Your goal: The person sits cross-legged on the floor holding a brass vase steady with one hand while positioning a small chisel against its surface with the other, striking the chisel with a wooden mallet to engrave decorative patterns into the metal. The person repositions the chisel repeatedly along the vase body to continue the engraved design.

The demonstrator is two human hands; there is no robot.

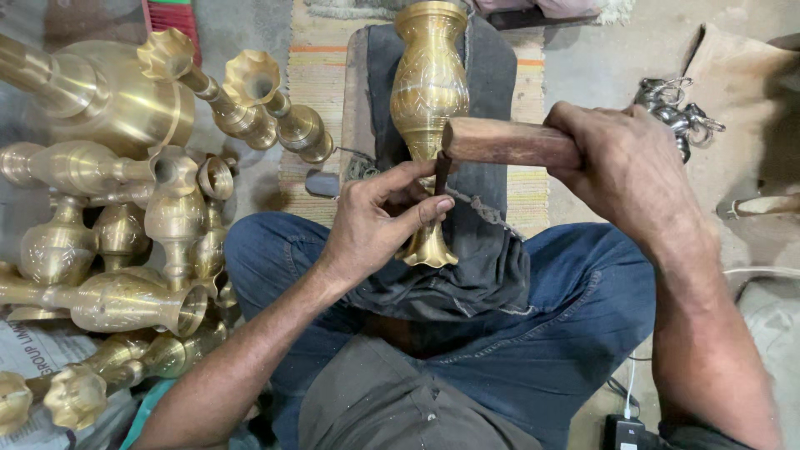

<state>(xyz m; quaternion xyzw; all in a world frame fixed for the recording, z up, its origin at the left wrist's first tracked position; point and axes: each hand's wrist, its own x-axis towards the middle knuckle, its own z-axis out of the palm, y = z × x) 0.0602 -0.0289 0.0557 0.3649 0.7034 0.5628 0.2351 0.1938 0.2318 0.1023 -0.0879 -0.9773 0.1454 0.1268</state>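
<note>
Right hand (617, 158) grips mallet (508, 142) over brass vase (428, 92)

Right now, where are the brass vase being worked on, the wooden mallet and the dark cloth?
Brass vase (428, 83), head view, on its engraved belly.
Wooden mallet (504, 142), head view, on its wooden block.
Dark cloth (492, 258), head view, on the fold over the lap.

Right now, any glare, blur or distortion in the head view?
Head view: sharp at centre, glare streaks on the vase and the brass pile; wide-angle bend at the edges; soft shadow under the left hand; right hand and mallet show no motion blur.
</note>
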